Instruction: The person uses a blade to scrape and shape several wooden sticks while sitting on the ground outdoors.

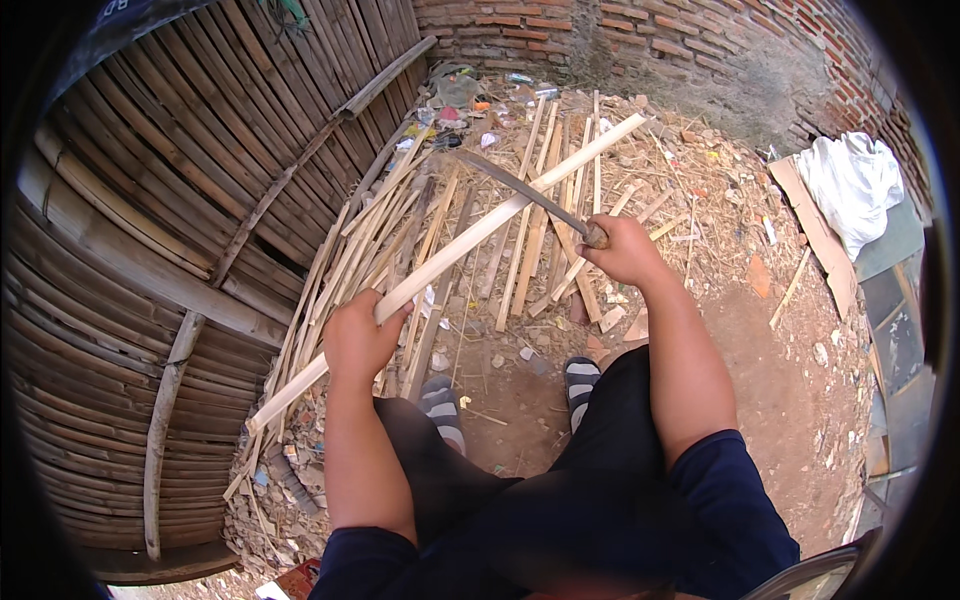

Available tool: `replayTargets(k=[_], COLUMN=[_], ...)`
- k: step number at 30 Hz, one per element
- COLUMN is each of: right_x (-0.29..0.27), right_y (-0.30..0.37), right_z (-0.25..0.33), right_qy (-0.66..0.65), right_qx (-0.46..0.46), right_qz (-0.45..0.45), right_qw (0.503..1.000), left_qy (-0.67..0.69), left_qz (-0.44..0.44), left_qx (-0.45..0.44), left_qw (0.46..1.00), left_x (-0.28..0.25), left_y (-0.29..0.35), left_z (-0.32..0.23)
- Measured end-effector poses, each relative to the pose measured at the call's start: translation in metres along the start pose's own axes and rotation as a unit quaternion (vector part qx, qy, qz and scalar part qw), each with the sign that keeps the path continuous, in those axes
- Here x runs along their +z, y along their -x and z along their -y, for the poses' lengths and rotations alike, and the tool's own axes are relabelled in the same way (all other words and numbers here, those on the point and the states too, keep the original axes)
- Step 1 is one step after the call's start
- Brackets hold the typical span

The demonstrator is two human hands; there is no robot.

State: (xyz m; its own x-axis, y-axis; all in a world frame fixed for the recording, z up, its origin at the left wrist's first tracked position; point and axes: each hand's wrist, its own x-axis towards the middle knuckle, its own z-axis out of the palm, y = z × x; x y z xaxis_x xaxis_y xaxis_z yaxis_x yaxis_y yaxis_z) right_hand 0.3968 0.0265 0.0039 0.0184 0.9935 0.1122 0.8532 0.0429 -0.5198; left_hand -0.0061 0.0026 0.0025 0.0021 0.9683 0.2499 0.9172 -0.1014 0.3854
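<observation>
A long pale wooden strip (460,243) slants from the lower left up to the far right, raised over the littered ground. My left hand (362,335) is wrapped round its lower part, and the end sticks out below the fist. In my right hand (626,248) is a machete (525,188), gripped by its short brown handle. Its dark blade points to the far left and crosses the strip beyond the middle. Whether the edge bites into the wood or only lies against it, I cannot tell.
Several loose wooden strips (530,250) lie on the dirt ahead of my feet. A slatted bamboo wall (200,150) stands close on the left, a brick wall (690,40) at the back. On the right are a white sack (850,185) and a cardboard sheet (815,235).
</observation>
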Motion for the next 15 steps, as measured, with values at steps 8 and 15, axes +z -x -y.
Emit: replayTargets(k=[8, 15], right_x=[0.021, -0.004], right_y=[0.005, -0.011], right_z=[0.05, -0.014], right_qy=[0.037, -0.077], right_qx=[-0.118, 0.07], right_qz=[0.131, -0.059], right_qw=[0.984, 0.993], left_qy=[0.023, 0.036], left_qz=[-0.009, -0.028], left_qx=[0.014, -0.006], left_qw=[1.0, 0.999], left_x=[0.003, -0.004], left_y=[0.002, -0.001], left_z=[0.004, 0.007])
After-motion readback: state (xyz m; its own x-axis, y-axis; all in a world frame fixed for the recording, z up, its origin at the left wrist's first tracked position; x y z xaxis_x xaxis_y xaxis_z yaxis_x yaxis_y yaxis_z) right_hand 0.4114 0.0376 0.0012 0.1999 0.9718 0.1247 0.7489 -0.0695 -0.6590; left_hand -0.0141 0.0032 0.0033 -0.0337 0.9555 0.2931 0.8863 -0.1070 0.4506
